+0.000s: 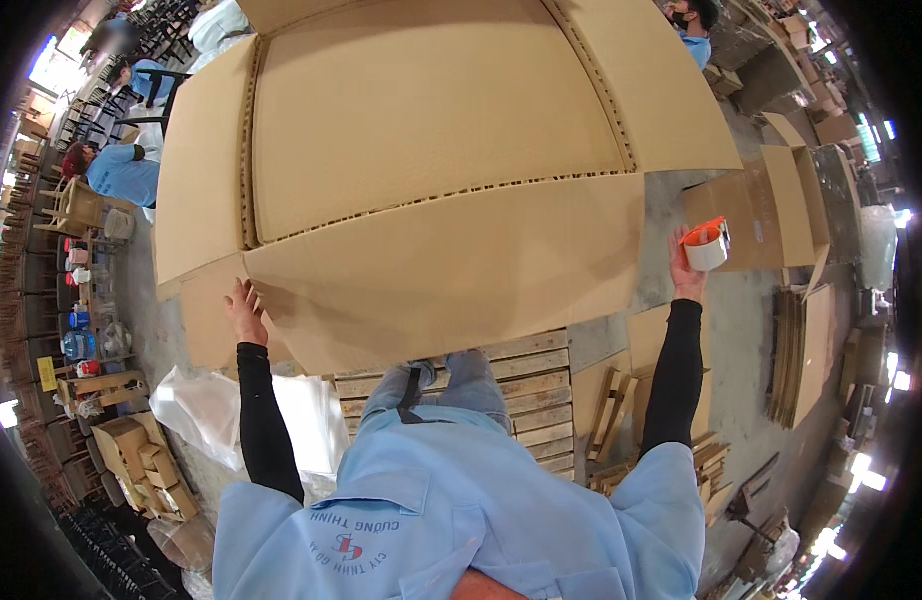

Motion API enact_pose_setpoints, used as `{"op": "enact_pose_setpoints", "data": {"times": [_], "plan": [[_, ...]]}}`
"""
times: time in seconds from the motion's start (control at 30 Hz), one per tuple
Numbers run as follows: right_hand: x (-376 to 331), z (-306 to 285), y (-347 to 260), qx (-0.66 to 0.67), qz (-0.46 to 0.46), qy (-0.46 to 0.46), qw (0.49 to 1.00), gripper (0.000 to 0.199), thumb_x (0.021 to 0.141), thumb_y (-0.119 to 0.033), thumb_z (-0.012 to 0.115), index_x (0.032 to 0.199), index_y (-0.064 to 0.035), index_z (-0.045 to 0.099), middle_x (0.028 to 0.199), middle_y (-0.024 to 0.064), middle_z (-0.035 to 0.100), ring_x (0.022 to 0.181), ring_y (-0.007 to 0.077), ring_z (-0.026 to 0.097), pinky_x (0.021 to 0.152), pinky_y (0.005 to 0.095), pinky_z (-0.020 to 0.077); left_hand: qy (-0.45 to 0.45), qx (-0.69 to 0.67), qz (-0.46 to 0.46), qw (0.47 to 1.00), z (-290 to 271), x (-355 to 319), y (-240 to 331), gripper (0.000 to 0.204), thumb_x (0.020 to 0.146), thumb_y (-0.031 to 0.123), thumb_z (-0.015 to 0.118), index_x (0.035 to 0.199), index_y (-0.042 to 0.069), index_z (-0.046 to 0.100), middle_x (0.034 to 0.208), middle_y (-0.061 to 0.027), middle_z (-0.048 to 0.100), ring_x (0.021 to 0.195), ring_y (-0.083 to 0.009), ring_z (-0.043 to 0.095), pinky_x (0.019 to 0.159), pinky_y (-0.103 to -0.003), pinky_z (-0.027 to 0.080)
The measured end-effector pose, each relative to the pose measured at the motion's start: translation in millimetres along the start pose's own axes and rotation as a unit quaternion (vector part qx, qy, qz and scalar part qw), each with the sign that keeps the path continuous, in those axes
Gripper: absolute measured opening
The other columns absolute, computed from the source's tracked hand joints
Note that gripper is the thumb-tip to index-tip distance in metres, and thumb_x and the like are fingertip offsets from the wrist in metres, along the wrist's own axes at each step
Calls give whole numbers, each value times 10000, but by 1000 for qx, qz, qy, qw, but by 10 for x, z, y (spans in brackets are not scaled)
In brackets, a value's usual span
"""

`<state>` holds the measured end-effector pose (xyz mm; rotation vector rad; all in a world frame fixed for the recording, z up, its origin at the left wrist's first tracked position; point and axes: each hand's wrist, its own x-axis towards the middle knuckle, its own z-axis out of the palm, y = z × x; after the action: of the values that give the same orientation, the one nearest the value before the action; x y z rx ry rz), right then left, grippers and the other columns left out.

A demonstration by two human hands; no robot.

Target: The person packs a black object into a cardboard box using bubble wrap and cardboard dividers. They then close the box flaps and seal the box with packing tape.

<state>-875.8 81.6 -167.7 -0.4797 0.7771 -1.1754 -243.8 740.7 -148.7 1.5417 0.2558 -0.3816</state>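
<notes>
A large cardboard box (436,110) stands in front of me with its top flaps folded outward. Inside it lies a flat cardboard sheet. The near flap (461,265) slopes down toward my body. My left hand (246,312) is at the left end of that flap, fingers spread, with nothing seen in it. Out past the box's right side, my right hand (687,268) grips an orange tape dispenser (719,232) with a roll of pale tape. Part of the dispenser hides some of the fingers.
I stand at a wooden pallet (541,400). Clear plastic sheeting (196,410) lies on the left. Flattened cardboard (806,350) leans in a stack at the right, near an open carton (746,215). Other people in blue shirts (124,175) are farther off.
</notes>
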Motion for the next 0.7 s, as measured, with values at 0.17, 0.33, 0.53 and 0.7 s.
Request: {"op": "enact_pose_setpoints", "data": {"times": [0.17,0.33,0.53,0.7], "plan": [[455,-72,168,-55,-12,-26,998,495,875,-278,810,1287,-121,586,1284,134,644,1246,324,563,1088,525,425,16,13,39,999,394,48,196,876,1009,390,630,1586,-42,131,1424,-158,541,1219,-244,578,954,-373,466],[877,115,377,-110,21,-72,991,355,930,-238,741,1254,-149,627,1199,101,693,1118,300,632,951,491,516,118,173,179,961,232,218,21,692,1033,329,580,1504,-98,306,1331,-179,550,1177,-242,555,1001,-349,448],[1248,250,315,-87,28,-118,989,323,956,-219,687,1272,-165,643,1249,102,693,1118,285,643,980,505,515,102,153,201,962,403,83,18,677,1054,339,561,1474,-133,317,1336,-199,547,1228,-236,533,1065,-347,427],[1313,244,573,-58,31,-100,993,317,959,-227,676,1267,-160,647,1247,95,696,1120,283,643,1004,521,494,28,44,136,989,329,33,138,698,1049,285,597,1508,-119,261,1356,-179,550,1222,-219,564,1038,-335,470]]}}
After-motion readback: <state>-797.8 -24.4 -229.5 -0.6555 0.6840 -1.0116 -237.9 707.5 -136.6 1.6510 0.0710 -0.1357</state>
